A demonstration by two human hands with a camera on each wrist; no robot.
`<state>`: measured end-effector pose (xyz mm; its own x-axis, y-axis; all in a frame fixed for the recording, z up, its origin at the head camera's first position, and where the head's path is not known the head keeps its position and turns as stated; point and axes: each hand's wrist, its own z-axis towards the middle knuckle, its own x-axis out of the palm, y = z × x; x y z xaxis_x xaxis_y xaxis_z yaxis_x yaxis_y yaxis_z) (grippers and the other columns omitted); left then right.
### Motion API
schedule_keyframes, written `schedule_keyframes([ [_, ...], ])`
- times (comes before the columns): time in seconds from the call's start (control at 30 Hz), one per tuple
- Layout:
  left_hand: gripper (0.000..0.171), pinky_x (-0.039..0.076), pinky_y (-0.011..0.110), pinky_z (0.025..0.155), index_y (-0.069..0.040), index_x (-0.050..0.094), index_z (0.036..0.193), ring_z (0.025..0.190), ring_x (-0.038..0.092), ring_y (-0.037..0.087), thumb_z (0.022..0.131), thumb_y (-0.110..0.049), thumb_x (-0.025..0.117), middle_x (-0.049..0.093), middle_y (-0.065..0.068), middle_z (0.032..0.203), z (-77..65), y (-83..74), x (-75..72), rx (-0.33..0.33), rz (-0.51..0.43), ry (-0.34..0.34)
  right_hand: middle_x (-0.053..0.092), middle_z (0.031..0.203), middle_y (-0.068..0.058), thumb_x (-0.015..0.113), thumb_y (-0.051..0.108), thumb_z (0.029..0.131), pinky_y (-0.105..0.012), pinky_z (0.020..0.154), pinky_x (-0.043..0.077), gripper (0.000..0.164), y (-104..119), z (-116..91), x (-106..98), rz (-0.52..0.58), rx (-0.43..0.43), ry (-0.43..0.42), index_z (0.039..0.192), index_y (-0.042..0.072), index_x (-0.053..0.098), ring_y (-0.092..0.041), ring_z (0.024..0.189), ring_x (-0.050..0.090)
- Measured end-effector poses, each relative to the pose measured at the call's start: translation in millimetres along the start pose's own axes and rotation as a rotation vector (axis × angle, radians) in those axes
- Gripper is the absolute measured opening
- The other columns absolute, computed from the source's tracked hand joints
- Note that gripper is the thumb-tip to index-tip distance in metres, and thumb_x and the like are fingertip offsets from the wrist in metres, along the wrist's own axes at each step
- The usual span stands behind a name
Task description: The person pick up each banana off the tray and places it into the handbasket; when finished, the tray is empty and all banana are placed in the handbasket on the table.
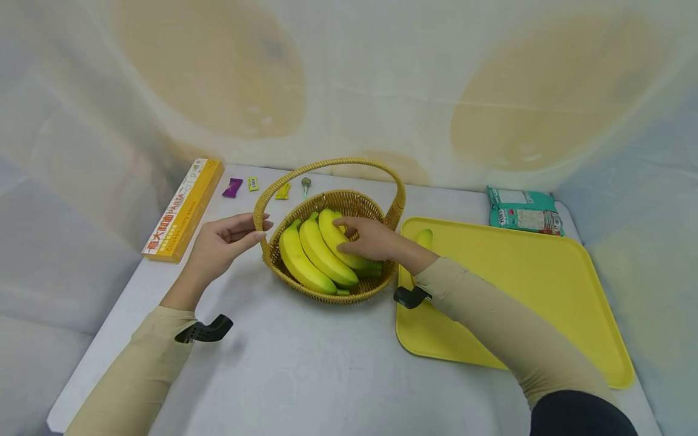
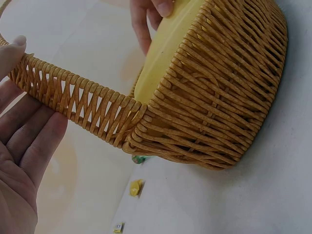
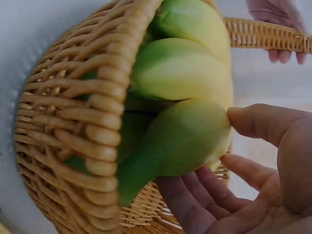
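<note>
A wicker basket with a tall handle stands on the table with several yellow bananas in it. My left hand pinches the left side of the handle, the thumb on one face and the fingers on the other. Inside the basket my right hand grips the rightmost banana, thumb on one side and fingers curled round the other. Two more bananas, the middle one and the left one, lie beside it. Their green tips show in the right wrist view.
Right of the basket lies a yellow tray, with a banana partly hidden by my right forearm. Behind it are teal packets. A pasta box, a purple wrapped sweet, small yellow packets and a lollipop lie along the back left.
</note>
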<state>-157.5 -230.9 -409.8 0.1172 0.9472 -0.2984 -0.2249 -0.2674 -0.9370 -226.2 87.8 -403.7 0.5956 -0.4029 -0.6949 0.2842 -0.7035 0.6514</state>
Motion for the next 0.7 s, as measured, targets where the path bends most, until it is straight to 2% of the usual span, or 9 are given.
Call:
schedule_keyframes([
  [0.23,0.036,0.054,0.022,0.095,0.000,0.068,0.128,0.108,0.071,0.010,0.097,-0.018,0.072,0.074,0.012,0.120,0.4,-0.4,-0.4,0.000,0.003,0.002,0.063,0.129,-0.012,0.068,0.031,0.099,-0.035,0.085,0.055,0.063,-0.8,1.6,4.3,-0.035,0.000,-0.003,0.155,0.019,0.043,-0.023,0.108,0.064],
  [0.4,0.036,0.055,0.022,0.095,0.000,0.067,0.129,0.109,0.071,0.010,0.097,-0.017,0.072,0.074,0.011,0.120,0.5,-0.1,-0.5,0.005,-0.007,0.007,0.063,0.130,-0.013,0.067,0.031,0.099,-0.035,0.086,0.055,0.064,-1.4,-1.6,2.5,-0.023,-0.020,-0.019,0.156,0.017,0.042,-0.023,0.109,0.065],
  [0.5,0.036,0.055,0.022,0.094,0.000,0.067,0.129,0.109,0.070,0.010,0.097,-0.016,0.071,0.074,0.009,0.119,0.1,0.5,-0.5,0.008,-0.012,0.007,0.062,0.130,-0.013,0.066,0.030,0.100,-0.036,0.085,0.055,0.062,-3.3,-6.5,0.6,-0.003,-0.043,-0.041,0.155,0.015,0.042,-0.025,0.109,0.065],
  [0.7,0.035,0.055,0.022,0.094,-0.001,0.068,0.129,0.108,0.070,0.010,0.097,-0.016,0.071,0.074,0.006,0.119,-0.3,1.9,-0.2,0.005,-0.001,0.004,0.059,0.138,-0.014,0.065,0.027,0.101,-0.040,0.093,0.056,0.059,-11.2,-27.3,-0.2,0.028,-0.082,-0.107,0.155,0.013,0.043,-0.026,0.116,0.062],
])
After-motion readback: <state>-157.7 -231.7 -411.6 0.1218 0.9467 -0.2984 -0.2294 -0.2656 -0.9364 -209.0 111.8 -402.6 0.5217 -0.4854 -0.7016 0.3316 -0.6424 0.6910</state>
